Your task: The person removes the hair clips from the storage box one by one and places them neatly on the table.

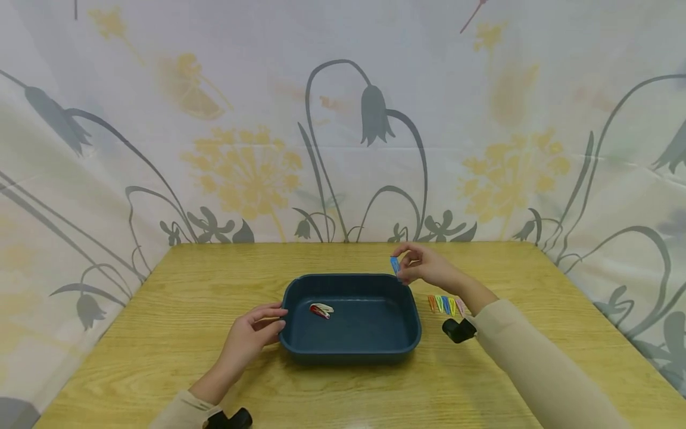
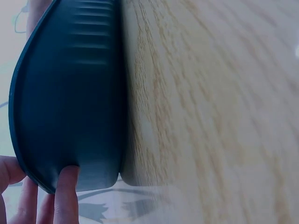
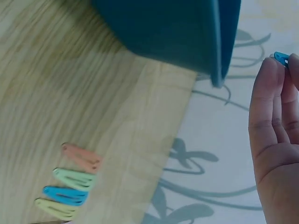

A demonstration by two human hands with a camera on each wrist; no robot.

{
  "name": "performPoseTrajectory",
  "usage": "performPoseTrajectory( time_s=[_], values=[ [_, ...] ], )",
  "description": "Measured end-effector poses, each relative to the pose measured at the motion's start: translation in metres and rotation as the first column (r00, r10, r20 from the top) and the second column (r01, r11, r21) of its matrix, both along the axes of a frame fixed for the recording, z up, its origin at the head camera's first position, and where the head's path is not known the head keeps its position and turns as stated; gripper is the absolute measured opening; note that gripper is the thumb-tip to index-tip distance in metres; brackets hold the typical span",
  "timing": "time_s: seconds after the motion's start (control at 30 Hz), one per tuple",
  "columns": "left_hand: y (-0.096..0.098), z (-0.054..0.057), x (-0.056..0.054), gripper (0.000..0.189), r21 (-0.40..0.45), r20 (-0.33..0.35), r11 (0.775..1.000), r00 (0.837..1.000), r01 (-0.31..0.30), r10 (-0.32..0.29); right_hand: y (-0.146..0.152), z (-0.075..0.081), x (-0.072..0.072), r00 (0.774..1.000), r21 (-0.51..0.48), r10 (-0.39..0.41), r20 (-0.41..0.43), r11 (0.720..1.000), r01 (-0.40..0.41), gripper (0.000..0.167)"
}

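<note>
A dark blue plastic basin (image 1: pixel 351 357) stands on the table, with a red and a whitish snap hair clip (image 1: pixel 321 310) lying inside toward its left. At the basin's left end, my left hand (image 1: pixel 249 333) holds the rim; the left wrist view shows its fingertips around the basin edge (image 2: pixel 51 189). Above the back right corner, my right hand (image 1: pixel 426 265) pinches a blue snap hair clip (image 1: pixel 395 266) between thumb and fingers. That clip (image 3: pixel 281 58) shows only partly in the right wrist view.
To the right of the basin, a row of several snap hair clips (image 1: pixel 446 305) in orange, green, blue, yellow and pink lies on the wooden table (image 1: pixel 187 298), partly under my right forearm. A flower-patterned cloth (image 1: pixel 343 179) hangs behind the table's far edge.
</note>
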State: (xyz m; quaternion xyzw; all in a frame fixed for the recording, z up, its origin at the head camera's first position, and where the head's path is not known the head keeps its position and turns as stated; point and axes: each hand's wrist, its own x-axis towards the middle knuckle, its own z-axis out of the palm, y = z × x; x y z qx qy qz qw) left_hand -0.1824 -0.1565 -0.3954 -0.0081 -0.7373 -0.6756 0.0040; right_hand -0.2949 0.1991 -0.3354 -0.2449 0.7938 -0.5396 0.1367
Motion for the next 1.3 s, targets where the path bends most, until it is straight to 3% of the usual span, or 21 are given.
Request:
performPoseTrajectory(
  time_s=[0.97,1.3],
  values=[
    [-0.001,-0.003,-0.001,0.025,0.006,-0.004,1.0,1.0,-0.009,0.009,0.065,-0.038,0.017,0.988,0.036,-0.15,-0.036,0.988,0.151,0.036],
    [-0.001,-0.003,-0.001,0.025,0.01,-0.007,1.0,1.0,-0.011,0.011,0.088,-0.044,0.027,0.989,0.037,-0.15,-0.011,0.988,0.15,0.037]
  ],
)
